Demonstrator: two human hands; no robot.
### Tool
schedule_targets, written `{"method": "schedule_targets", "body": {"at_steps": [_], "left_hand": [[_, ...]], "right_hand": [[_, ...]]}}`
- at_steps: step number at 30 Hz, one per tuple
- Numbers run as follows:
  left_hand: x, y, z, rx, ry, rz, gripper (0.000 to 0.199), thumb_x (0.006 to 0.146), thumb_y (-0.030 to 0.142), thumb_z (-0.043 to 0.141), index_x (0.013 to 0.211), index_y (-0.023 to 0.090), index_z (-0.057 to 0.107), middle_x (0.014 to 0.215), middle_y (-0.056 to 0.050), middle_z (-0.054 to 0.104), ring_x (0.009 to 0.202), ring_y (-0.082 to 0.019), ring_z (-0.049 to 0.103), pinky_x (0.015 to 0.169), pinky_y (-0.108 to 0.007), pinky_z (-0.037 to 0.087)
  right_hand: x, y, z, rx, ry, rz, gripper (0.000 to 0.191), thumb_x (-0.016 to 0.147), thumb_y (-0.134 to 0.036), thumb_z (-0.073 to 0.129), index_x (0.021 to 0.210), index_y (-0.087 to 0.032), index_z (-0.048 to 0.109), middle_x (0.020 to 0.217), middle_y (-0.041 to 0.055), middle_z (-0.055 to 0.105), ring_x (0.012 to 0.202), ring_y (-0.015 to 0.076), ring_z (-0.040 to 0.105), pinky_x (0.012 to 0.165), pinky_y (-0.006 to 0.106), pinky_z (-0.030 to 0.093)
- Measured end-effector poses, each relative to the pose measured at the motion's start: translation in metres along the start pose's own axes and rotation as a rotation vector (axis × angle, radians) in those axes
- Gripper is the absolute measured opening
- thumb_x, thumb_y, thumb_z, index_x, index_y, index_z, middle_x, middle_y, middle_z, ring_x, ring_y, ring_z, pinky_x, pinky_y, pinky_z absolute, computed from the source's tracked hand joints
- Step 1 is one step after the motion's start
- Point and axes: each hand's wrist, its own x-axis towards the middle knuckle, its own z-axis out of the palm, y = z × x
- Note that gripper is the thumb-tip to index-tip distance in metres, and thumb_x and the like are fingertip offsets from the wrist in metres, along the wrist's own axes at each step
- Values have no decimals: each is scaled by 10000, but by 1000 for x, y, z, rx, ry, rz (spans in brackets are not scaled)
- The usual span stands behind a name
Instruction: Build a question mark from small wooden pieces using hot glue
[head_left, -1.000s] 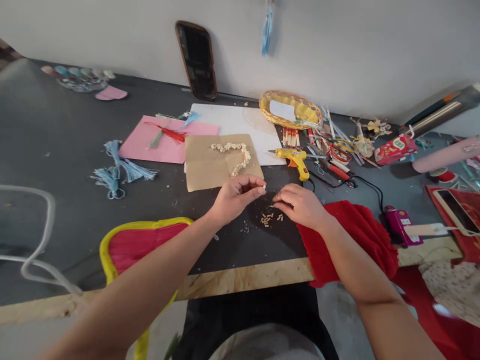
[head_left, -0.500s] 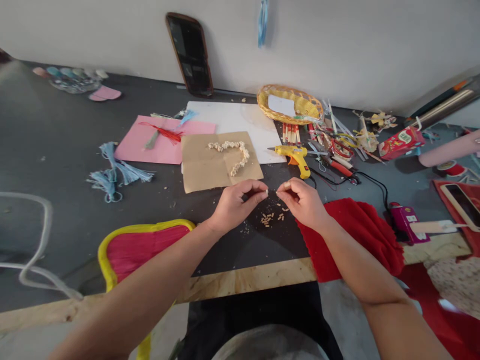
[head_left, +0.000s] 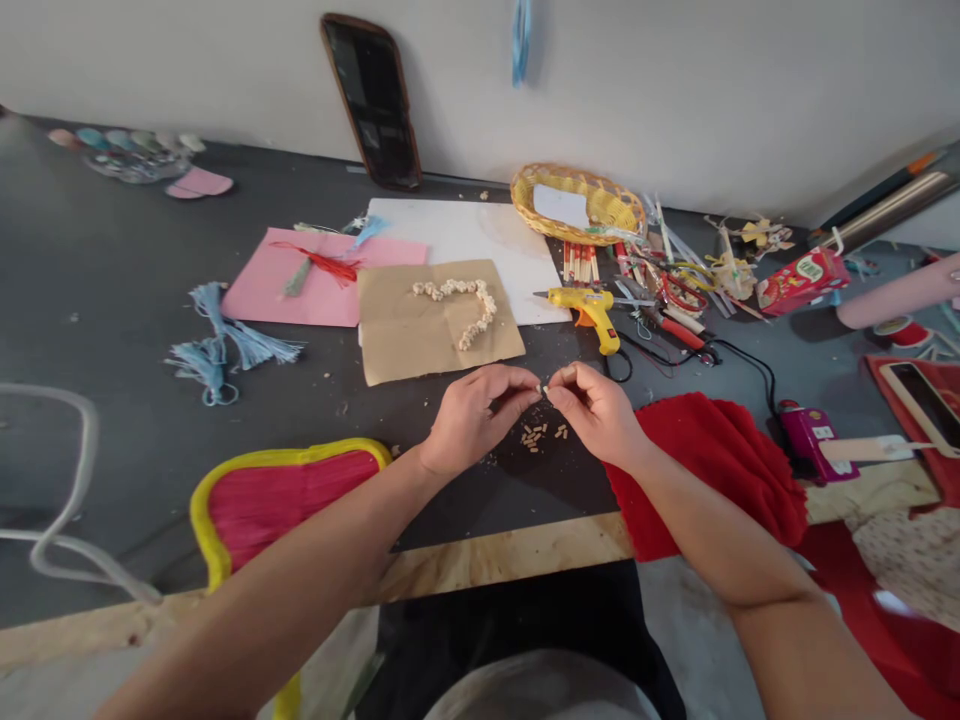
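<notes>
My left hand (head_left: 484,412) and my right hand (head_left: 594,410) meet fingertip to fingertip above the dark table. Each is closed in a pinch. Something small and pale shows at the left fingertips; what the right fingers hold is too small to make out. Just below lie several short tan pieces (head_left: 534,437) in a loose pile. Beyond the hands, a curved row of cream-coloured small clusters (head_left: 480,318) rests on a creased brown paper (head_left: 405,335). A yellow glue gun (head_left: 589,305) lies on its side to the right of that paper.
Blue tassels (head_left: 214,345) and pink paper (head_left: 255,290) are at the left. A wicker basket (head_left: 626,225) stands against the wall, near pliers and sticks. Red cloth (head_left: 705,470) lies under my right forearm, and a pink panel with yellow edging (head_left: 292,500) is by my left.
My hands have come together, the right one moving left and the left slightly right, so their fingertips now nearly touch. The view has shifted a little.
</notes>
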Motion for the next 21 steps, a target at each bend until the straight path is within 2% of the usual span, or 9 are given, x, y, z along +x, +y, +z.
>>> {"method": "schedule_targets", "body": {"at_steps": [8, 21], "left_hand": [[0, 0, 1, -28, -18, 25, 46, 838, 242, 689, 853, 234, 732, 853, -31, 751, 762, -167, 669, 765, -275, 512], [-1, -3, 1, 131, 26, 250, 36, 867, 167, 673, 892, 187, 692, 850, -11, 759, 750, -113, 699, 734, -199, 552]], "right_hand": [[-1, 0, 2, 15, -21, 9, 189, 941, -373, 538, 854, -208, 570, 820, 11, 647, 740, 135, 589, 688, 264, 459], [0, 4, 3, 82, -42, 26, 204, 943, -384, 556, 874, -195, 584, 825, 5, 632, 721, 119, 568, 672, 251, 436]]}}
